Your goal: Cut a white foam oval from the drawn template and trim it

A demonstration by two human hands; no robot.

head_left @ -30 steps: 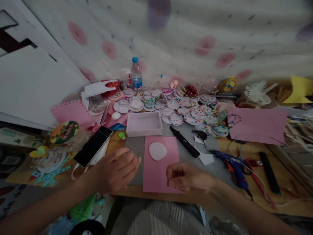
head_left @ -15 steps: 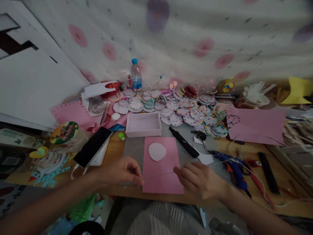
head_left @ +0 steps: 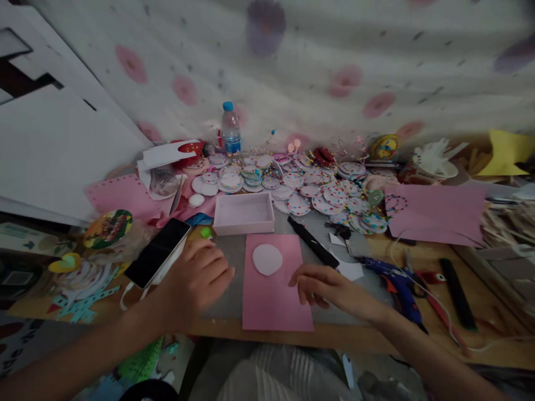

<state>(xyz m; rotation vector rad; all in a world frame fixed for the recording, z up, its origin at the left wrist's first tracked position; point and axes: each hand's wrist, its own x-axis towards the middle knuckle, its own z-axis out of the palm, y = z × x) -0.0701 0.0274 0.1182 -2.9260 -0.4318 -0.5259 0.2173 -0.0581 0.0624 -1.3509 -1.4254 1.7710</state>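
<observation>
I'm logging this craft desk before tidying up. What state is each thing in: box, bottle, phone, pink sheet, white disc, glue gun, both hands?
Pink box: open, looks empty.
Water bottle: upright, blue cap on.
Phone: lying flat, screen dark.
Pink sheet: flat on the grey mat.
White disc: lying on the pink sheet.
Glue gun: lying on its side.
Left hand: empty, beside the phone.
Right hand: empty, fingers on the sheet's edge.

Water bottle, phone, glue gun, pink box.
</observation>
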